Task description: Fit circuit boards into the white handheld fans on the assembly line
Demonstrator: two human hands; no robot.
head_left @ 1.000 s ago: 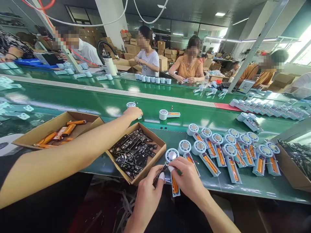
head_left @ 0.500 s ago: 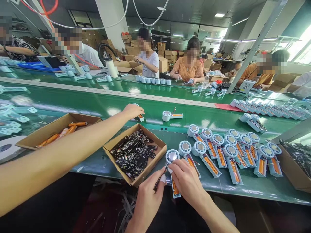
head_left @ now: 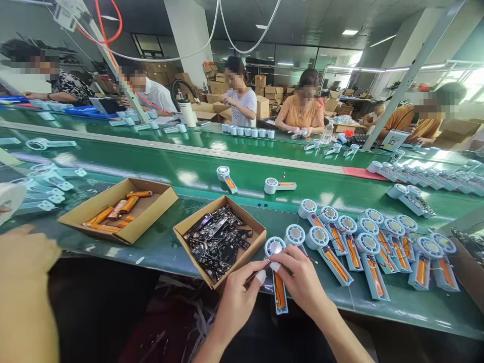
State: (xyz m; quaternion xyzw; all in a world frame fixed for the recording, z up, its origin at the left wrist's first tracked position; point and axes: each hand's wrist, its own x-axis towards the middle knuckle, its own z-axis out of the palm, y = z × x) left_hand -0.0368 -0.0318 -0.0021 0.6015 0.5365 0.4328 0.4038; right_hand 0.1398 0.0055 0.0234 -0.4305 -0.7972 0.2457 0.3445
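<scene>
My left hand (head_left: 239, 295) is closed, pinching a thin dark strip (head_left: 254, 274) seen nearly edge-on; it looks like a circuit board. Fingertips of my right hand (head_left: 302, 280) are pinched together, meeting the left ones just below the round head of a light blue handheld fan (head_left: 275, 247). What they grip is hidden, perhaps a thin wire. This fan's handle lies open side up, showing an orange-wrapped battery (head_left: 280, 294). Left of my hands stands a cardboard box (head_left: 181, 229) of black circuit boards (head_left: 221, 239).
Several similar fans (head_left: 368, 244) lie in a cluster at right. Two fans (head_left: 227, 179) rest on the green conveyor (head_left: 181, 176). A cardboard tray (head_left: 151, 217) holds orange batteries. A co-worker's arm (head_left: 30, 282) reaches in at left by light blue frames (head_left: 49, 181). People sit opposite.
The co-worker's arm has pulled back to the left, leaving a fan on the conveyor. My view has shifted slightly left. My hands stay together at the same fan.
</scene>
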